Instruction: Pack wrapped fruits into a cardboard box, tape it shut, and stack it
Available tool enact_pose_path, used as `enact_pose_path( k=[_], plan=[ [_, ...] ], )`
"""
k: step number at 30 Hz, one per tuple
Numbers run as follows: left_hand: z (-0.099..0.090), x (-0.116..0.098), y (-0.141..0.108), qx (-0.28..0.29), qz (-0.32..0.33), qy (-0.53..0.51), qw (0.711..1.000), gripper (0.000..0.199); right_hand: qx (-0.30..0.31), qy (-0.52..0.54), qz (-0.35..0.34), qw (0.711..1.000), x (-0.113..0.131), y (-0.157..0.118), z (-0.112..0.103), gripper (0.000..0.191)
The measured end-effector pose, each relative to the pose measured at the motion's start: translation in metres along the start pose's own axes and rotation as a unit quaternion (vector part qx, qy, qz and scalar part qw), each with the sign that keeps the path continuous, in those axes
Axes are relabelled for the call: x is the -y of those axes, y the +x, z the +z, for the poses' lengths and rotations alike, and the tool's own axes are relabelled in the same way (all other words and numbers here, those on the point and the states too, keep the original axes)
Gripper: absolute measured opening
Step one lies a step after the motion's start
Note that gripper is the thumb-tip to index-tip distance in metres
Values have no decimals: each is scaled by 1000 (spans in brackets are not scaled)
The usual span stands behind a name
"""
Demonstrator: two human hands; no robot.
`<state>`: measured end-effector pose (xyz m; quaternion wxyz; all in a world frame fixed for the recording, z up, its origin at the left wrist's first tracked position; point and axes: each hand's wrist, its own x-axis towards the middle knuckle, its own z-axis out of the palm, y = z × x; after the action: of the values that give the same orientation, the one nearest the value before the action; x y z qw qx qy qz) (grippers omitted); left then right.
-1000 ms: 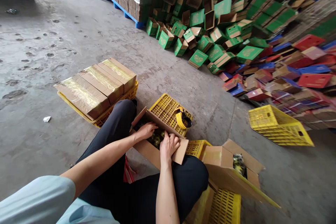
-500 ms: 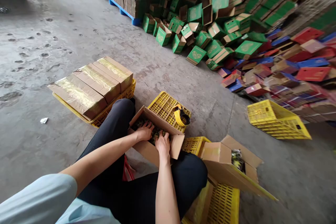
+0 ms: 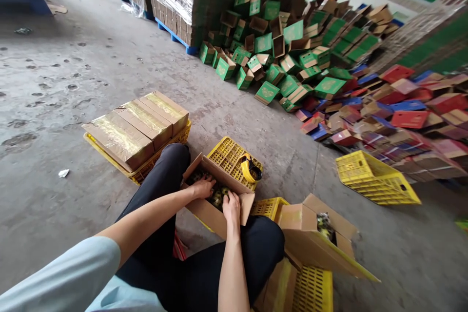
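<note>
An opened cardboard box sits tilted between my knees, with small dark-and-yellowish round items inside; their kind is too small to make out. My left hand reaches in near the middle of the box, its fingers stretched out over the items. On the right side of the box, my right hand rests with fingers apart and bent down onto the same items. Neither hand visibly grips anything. Beyond the box, a yellow-and-black tape dispenser lies on an upturned yellow crate.
Several taped cartons fill a yellow crate at left. An open carton with similar items leans over yellow crates at right. Another yellow crate lies farther right. Heaped green boxes, red-and-blue boxes and wrapped pallets stand behind.
The view has tilted up slightly, showing more of the back wall. My right hand has shifted slightly within the box, exposing more items between the hands; my left stays over them.
</note>
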<state>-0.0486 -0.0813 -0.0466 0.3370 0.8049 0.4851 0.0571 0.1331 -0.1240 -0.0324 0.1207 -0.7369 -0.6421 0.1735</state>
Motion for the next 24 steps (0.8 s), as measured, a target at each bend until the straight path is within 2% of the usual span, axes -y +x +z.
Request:
enact_pose_path(
  k=[2, 4, 7, 9, 10, 12, 15, 17, 19, 21, 24],
  plan=[
    [-7, -3, -12, -40, 9, -2, 999, 52, -34, 20, 14, 999, -7, -13, -8, 47],
    [-17, -6, -28, -95, 27, -23, 995, 44, -105, 63, 18, 992, -14, -31, -17, 51],
    [-38, -9, -54, -245, 68, -85, 963, 39, -277, 90, 8, 957, -22, -56, -28, 52],
    [-51, -8, -69, -334, 56, -81, 938, 43, -337, 45, 9, 941, -24, -64, -30, 54],
    [-55, -5, -75, -368, 39, -78, 926, 46, -340, 19, 16, 940, -25, -65, -28, 55],
    [-59, 4, -79, -409, -7, -96, 907, 57, -308, -8, 46, 950, -26, -63, -21, 58],
    [-57, 23, -72, -402, -84, -218, 885, 73, -206, -3, 108, 973, -28, -56, -6, 62],
    [-55, 33, -63, -378, -133, -309, 863, 67, -158, 14, 133, 978, -28, -52, 2, 66],
    [-56, 40, -57, -350, -131, -350, 859, 52, -150, 29, 140, 978, -26, -49, 5, 68],
    [-58, 44, -55, -340, -117, -349, 865, 41, -154, 40, 137, 978, -25, -45, 6, 68],
    [-60, 47, -57, -341, -123, -326, 873, 37, -147, 59, 133, 978, -24, -38, 6, 68]
  ],
)
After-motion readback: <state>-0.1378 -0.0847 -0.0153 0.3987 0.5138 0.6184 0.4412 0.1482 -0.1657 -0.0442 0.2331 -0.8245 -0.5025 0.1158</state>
